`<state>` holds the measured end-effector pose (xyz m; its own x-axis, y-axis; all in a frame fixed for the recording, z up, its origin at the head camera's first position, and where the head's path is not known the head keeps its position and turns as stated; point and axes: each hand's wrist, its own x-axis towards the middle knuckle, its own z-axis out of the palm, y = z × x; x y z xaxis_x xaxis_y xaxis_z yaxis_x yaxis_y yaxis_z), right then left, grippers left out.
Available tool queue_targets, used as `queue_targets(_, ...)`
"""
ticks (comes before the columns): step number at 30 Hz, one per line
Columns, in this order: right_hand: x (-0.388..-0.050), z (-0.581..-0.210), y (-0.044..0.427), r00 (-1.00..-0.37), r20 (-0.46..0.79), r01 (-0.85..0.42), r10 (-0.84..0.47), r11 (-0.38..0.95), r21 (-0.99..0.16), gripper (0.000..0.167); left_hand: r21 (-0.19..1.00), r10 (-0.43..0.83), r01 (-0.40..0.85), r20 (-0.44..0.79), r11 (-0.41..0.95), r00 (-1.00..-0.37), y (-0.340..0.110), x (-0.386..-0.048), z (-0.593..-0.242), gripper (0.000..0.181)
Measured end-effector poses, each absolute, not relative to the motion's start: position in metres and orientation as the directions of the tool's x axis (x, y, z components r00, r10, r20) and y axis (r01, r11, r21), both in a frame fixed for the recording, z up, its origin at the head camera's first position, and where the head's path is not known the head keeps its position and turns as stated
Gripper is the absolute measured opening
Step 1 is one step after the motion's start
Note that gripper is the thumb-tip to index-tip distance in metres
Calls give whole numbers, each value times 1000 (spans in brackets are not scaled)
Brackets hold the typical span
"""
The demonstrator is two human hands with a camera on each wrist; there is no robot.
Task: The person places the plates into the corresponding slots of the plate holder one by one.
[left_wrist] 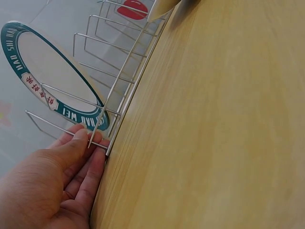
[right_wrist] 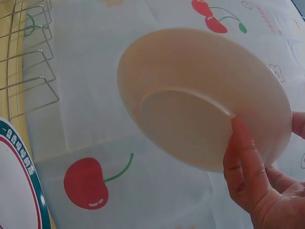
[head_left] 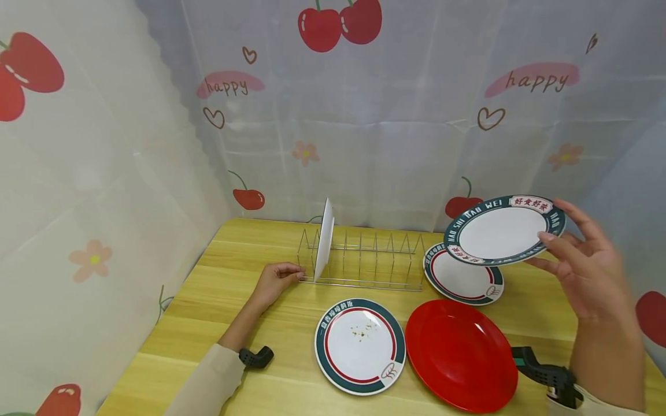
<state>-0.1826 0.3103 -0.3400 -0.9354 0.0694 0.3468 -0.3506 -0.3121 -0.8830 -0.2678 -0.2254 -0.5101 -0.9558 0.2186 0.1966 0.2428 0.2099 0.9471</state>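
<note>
A wire plate rack (head_left: 364, 284) stands at the back of the table, one plate (head_left: 324, 240) upright near its left end. My left hand (head_left: 278, 283) pinches the rack's front left corner; in the left wrist view the fingers and thumb of that hand (left_wrist: 62, 176) close on the end wire, beside the plate (left_wrist: 52, 71). In my right hand (head_left: 593, 260) a white plate with a green lettered rim (head_left: 504, 231) is held by its right edge, tilted in the air. The right wrist view shows its plain underside (right_wrist: 190, 100), with fingers of my right hand (right_wrist: 257, 176) against it.
Below the raised plate lies another green-rimmed plate (head_left: 463, 277), right of the rack. Nearer the front are a plate with small crumbs (head_left: 359, 370) and a large red plate (head_left: 458, 358), side by side. A cherry-patterned curtain (head_left: 385, 162) hangs behind the table.
</note>
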Motion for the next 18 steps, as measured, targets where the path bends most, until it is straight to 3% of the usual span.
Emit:
queue_targets(9,-182,-337,296,-932,363,-349,13,-312,-884,61,948,217,237,191,212,-957,-225,-267,-511,13)
queue_targets(18,-187,-340,274,-936,348,-323,-53,-268,-908,62,948,207,236,191,215,-959,-232,-284,-536,13)
